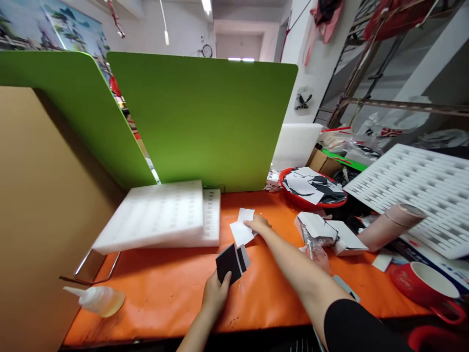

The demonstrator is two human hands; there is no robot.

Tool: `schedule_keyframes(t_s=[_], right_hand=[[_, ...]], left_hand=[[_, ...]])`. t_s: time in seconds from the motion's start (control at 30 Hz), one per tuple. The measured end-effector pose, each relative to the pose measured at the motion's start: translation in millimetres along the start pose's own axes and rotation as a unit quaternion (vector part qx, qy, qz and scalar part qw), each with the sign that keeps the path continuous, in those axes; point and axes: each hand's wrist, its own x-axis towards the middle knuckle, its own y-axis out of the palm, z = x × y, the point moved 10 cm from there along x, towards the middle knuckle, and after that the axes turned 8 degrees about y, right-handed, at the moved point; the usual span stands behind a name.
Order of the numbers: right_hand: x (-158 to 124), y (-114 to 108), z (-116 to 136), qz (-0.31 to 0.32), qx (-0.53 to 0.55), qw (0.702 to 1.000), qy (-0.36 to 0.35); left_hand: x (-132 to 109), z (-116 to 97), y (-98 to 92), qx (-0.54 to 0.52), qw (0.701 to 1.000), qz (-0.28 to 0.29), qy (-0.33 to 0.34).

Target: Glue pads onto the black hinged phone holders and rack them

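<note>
My left hand (215,292) is closed around a small black card (227,264), its thumb lying on the face. A grey-and-black banded edge (243,257) sticks out past the card's far right side; whether that is a second piece I cannot tell. Farther forward, my right hand (258,224) pinches a white card (240,231) at its right side, the thumb on top and the other fingers mostly hidden. Another white piece (246,213) shows just behind it. Both white pieces are at the orange tabletop (176,288).
White foam slabs (157,215) lie at left, near a squeeze bottle (102,300). A red basin (293,198) of black and white pieces stands back right. White boxes (350,239), a pink flask (392,227) and a red mug (406,283) line the right. Green panels (205,122) close the back.
</note>
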Motion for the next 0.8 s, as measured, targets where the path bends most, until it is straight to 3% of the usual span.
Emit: schedule_keyframes(t_s=[0.17, 0.37, 0.5, 0.6, 0.67, 0.73, 0.8], right_hand=[[-19, 16, 23, -0.015, -0.022, 0.999, -0.026], [-37, 30, 55, 0.009, -0.030, 0.996, -0.081], [-55, 18, 69, -0.004, 0.010, 0.993, -0.118], [-68, -21, 53, -0.042, 0.045, 0.990, -0.129], [-76, -67, 25, -0.080, 0.075, 0.983, -0.149], [-84, -127, -21, -0.137, 0.105, 0.970, -0.172], [-86, -184, -90, -0.198, 0.081, 0.971, -0.109]], left_hand=[[0, -4, 2.0, -0.017, 1.000, 0.012, 0.007], [-1, -4, -0.4, -0.003, 1.000, -0.001, 0.001], [-2, -4, -0.2, -0.004, 1.000, 0.005, 0.008], [-4, 1, -2.2, 0.003, 1.000, 0.003, -0.004], [-3, 5, -3.9, 0.008, 1.000, -0.001, -0.016], [-2, 8, -3.9, 0.009, 1.000, 0.001, -0.022], [-1, 8, -3.7, 0.012, 1.000, 0.002, -0.024]])
